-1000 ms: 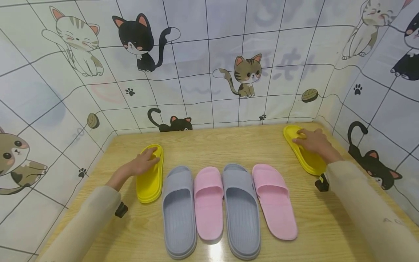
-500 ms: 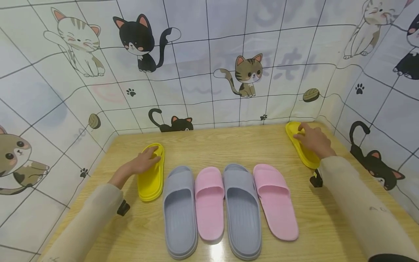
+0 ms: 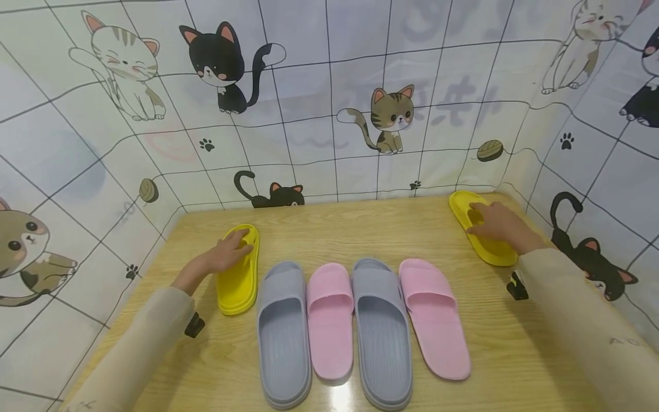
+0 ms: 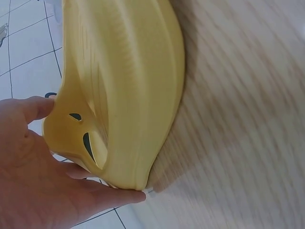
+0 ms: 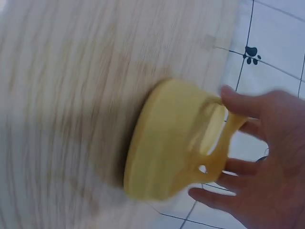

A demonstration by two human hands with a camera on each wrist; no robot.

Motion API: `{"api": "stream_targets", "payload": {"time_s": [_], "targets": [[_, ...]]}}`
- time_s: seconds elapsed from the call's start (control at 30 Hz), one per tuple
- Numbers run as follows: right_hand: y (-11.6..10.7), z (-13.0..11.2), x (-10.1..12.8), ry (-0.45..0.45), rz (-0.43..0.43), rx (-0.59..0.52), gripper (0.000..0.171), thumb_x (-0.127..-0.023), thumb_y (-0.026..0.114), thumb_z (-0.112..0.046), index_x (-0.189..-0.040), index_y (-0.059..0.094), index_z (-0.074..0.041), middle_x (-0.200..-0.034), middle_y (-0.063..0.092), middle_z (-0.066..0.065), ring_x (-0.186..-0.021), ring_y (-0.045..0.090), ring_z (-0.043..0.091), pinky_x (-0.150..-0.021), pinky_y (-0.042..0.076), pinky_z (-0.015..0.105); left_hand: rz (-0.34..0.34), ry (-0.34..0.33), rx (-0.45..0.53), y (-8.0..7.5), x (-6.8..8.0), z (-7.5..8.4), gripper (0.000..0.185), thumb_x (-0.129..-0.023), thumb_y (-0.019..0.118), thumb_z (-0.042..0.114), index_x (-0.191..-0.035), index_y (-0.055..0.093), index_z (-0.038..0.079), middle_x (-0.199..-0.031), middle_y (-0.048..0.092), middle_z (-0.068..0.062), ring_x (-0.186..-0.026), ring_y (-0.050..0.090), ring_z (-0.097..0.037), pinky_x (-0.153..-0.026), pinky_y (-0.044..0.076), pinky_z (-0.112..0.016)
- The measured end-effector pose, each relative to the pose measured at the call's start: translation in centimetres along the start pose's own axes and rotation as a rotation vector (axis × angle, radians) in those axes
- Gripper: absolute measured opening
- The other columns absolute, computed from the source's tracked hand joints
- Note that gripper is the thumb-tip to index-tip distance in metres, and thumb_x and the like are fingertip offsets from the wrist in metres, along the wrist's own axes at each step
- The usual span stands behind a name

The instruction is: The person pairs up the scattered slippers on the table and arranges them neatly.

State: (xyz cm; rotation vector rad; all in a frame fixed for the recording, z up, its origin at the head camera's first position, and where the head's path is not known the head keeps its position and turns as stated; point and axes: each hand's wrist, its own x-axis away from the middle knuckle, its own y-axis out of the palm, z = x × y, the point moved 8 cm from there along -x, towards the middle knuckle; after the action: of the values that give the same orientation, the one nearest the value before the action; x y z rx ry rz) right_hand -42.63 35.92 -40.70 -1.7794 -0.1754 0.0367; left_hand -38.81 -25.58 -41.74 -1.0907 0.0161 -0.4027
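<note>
Yellow slippers (image 3: 238, 290) likely remain: our left hand (image 3: 225, 255) and right hand (image 3: 495, 222) pinch one each, well apart; grey slippers (image 3: 283, 343) and pink slippers (image 3: 332, 332) sit lined up, lower centre.

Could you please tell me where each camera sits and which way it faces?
Head: worn on the head, facing forward and down at the table and patterned wall; the left hand, right hand and both sleeves show.
Left wrist: worn there, facing the left yellow slipper; part of the left hand shows.
Right wrist: worn there, facing the right yellow slipper; part of the right hand shows.
Shared: the head and left wrist views both show the left yellow slipper.
</note>
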Motion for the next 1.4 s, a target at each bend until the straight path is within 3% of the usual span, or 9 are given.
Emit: {"api": "stream_targets", "payload": {"time_s": [0.1, 0.3, 0.47, 0.7, 0.93, 1.13, 1.4], "targets": [[0.1, -0.5, 0.3, -0.072, -0.060, -0.022, 0.094, -0.084, 0.080, -0.027, -0.153, 0.026, 0.006, -0.139, 0.042, 0.050, -0.127, 0.042, 0.066, -0.105, 0.037, 0.078, 0.001, -0.001, -0.003, -0.2, 0.1, 0.1, 0.066, -0.111, 0.037, 0.032, -0.160, 0.017, -0.009, -0.167, 0.014, -0.036, -0.153, 0.003, -0.061, -0.121, -0.003, -0.076], [0.4, -0.7, 1.0, -0.111, -0.166, -0.090, 0.119, -0.065, 0.093, -0.020, -0.155, 0.019, 0.006, -0.148, 0.011, 0.056, -0.137, 0.015, 0.073, -0.105, 0.025, 0.087, -0.015, -0.019, 0.007, -0.1, 0.3, 0.1, 0.067, -0.111, 0.036, 0.032, -0.161, 0.016, -0.008, -0.167, 0.011, -0.035, -0.152, 0.000, -0.062, -0.120, -0.003, -0.077], [0.9, -0.3, 1.3, -0.098, -0.227, -0.112, 0.124, -0.066, 0.090, -0.015, -0.159, 0.009, 0.004, -0.149, -0.016, 0.057, -0.141, -0.008, 0.076, -0.104, 0.013, 0.091, -0.017, -0.021, 0.008, 0.0, 0.2, 0.1, 0.067, -0.111, 0.036, 0.033, -0.161, 0.016, -0.008, -0.168, 0.011, -0.035, -0.153, -0.001, -0.061, -0.121, -0.004, -0.076], [1.0, 0.1, 1.3, -0.077, -0.242, -0.168, 0.121, -0.072, 0.082, -0.008, -0.162, 0.002, 0.003, -0.150, -0.027, 0.053, -0.143, -0.021, 0.071, -0.104, 0.002, 0.090, -0.013, -0.014, 0.007, 0.2, 0.0, 0.0, 0.068, -0.111, 0.036, 0.035, -0.161, 0.016, -0.007, -0.168, 0.011, -0.034, -0.153, -0.001, -0.061, -0.121, -0.004, -0.076], [0.8, 0.1, 1.2, -0.076, -0.218, -0.166, 0.121, -0.071, 0.083, -0.004, -0.162, 0.005, 0.000, -0.153, -0.020, 0.053, -0.143, -0.018, 0.071, -0.107, 0.003, 0.088, 0.019, 0.005, 0.026, 0.1, -0.3, 0.2, 0.068, -0.111, 0.038, 0.031, -0.158, 0.015, -0.012, -0.166, 0.012, -0.038, -0.151, 0.002, -0.064, -0.120, -0.004, -0.077], [0.3, 0.1, 1.2, -0.045, -0.191, -0.114, 0.117, -0.069, 0.088, -0.009, -0.161, 0.015, -0.003, -0.157, -0.007, 0.051, -0.144, -0.003, 0.072, -0.105, 0.014, 0.089, 0.050, -0.019, 0.054, 0.0, -0.6, -0.3, 0.068, -0.110, 0.041, 0.031, -0.148, 0.016, -0.019, -0.156, 0.021, -0.044, -0.141, 0.011, -0.073, -0.117, 0.011, -0.078], [0.3, 0.1, 1.1, -0.048, -0.189, -0.102, 0.117, -0.071, 0.089, -0.011, -0.163, 0.017, -0.005, -0.158, -0.003, 0.050, -0.144, 0.003, 0.070, -0.107, 0.016, 0.088, 0.078, -0.029, 0.024, -0.1, -0.8, -0.6, 0.067, -0.110, 0.042, 0.033, -0.149, 0.018, -0.016, -0.156, 0.024, -0.043, -0.140, 0.021, -0.067, -0.117, 0.022, -0.074]]}}
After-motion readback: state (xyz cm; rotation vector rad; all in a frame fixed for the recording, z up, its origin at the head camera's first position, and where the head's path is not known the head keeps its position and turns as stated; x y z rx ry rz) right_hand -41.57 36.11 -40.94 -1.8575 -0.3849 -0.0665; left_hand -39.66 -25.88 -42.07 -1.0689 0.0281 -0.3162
